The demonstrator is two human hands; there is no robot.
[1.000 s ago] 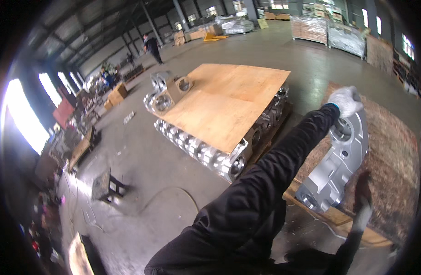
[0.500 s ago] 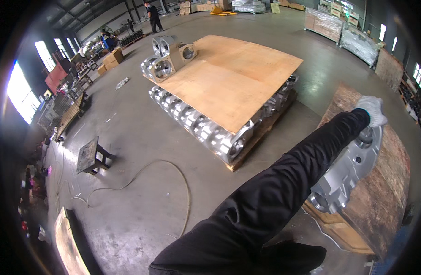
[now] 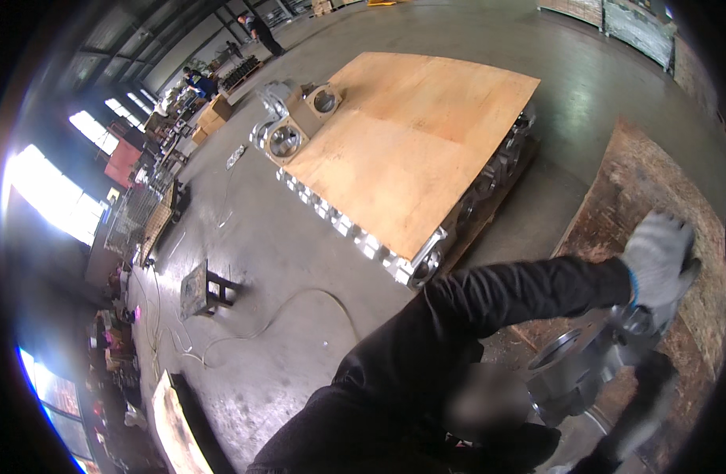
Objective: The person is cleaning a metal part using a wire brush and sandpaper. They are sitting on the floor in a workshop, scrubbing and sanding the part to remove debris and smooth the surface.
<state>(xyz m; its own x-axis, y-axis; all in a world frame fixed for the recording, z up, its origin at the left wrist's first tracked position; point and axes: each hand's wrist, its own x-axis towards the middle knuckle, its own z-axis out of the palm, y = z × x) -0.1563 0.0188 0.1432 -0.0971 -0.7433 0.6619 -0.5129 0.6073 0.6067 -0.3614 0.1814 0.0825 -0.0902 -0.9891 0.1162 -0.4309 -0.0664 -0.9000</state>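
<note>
My left arm reaches across to the right, and my left hand (image 3: 659, 261), in a grey glove with a blue cuff edge, is closed on the upper end of a silver metal casting (image 3: 588, 359). Round openings show in the casting, which is tilted above a worn brown board (image 3: 647, 186). Below it, at the lower right, my right hand (image 3: 633, 433) is gloved and close against the casting's side. Blur and shadow hide its fingers.
A plywood sheet (image 3: 426, 142) covers a pallet stack of silver castings (image 3: 347, 225), with more castings (image 3: 288, 138) on its far left corner. A small dark stool (image 3: 201, 288) and a hose (image 3: 292, 296) lie left. People (image 3: 260, 33) stand far back.
The casting has turned and come lower and nearer to me, with my left hand still on its end. My right hand has come into view at the lower right. The view has tilted.
</note>
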